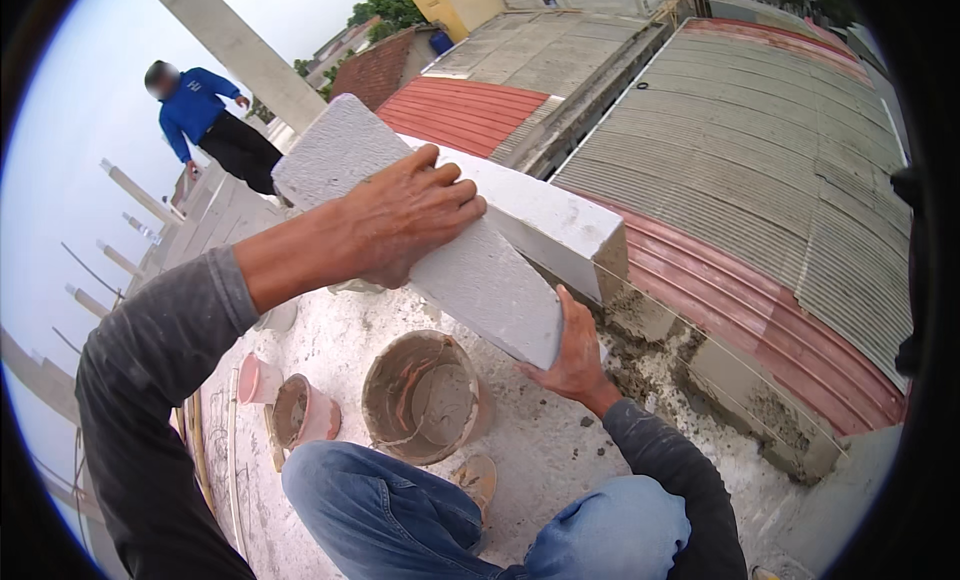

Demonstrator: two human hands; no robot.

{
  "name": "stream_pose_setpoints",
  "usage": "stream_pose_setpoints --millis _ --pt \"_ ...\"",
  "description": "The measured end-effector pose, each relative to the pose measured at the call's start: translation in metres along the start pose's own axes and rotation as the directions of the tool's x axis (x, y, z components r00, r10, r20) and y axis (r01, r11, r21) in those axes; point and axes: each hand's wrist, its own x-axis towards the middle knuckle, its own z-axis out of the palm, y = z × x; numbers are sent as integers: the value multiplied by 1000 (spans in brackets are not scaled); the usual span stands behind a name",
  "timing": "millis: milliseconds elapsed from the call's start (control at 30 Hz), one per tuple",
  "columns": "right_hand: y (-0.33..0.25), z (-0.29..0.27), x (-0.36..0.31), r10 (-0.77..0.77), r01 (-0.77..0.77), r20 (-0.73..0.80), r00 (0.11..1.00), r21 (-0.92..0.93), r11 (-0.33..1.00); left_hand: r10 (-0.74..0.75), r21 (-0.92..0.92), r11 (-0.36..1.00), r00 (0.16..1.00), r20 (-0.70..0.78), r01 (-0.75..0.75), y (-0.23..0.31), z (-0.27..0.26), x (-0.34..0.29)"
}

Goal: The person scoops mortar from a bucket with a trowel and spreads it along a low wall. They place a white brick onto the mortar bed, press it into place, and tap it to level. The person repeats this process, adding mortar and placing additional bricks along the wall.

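A long light-grey lightweight concrete block (495, 288) is held tilted in front of me, its left end higher than its right. My left hand (420, 215) lies over its upper side with the fingers curled across the far edge. At the lower right end, my right hand (575, 355) grips the block, thumb and fingers around its corner. Just behind it, another white block (550, 215) sits on the low wall. To the right of that block, wet grey mortar (640, 345) lies along the wall top, with a thin string line (720, 345) stretched above.
A mortar-smeared bucket (425, 395) stands before my knees, beside a smaller pink bucket (305, 415) and a pink container (258, 380). Beyond the wall are corrugated roofs (740, 140) at a lower level. A person in blue (205, 110) stands at the far left near a concrete column (240, 50).
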Motion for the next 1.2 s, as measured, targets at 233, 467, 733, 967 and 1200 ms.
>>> stream_pose_setpoints --millis 233,467,733,967,1200 --pt "-40 -7 -24 -33 26 -136 990 -54 998 1 -124 992 1000 19 1 3 -23 -39" --pt "-105 -135 6 -44 38 -49 998 -123 992 -273 -87 957 960 60 277 -22 -91 -95" --pt "-194 -353 20 -164 174 69 984 -580 796 -95 -183 982 941 -326 35 -94 -134 -93" --pt "-222 -460 -3 243 -150 -44 969 -886 439 28 -348 881 768 -640 -322 -45 -117 110" --pt "-190 -483 -40 615 -385 -115 780 -863 326 144 -367 788 727 -671 -494 39 -101 248"
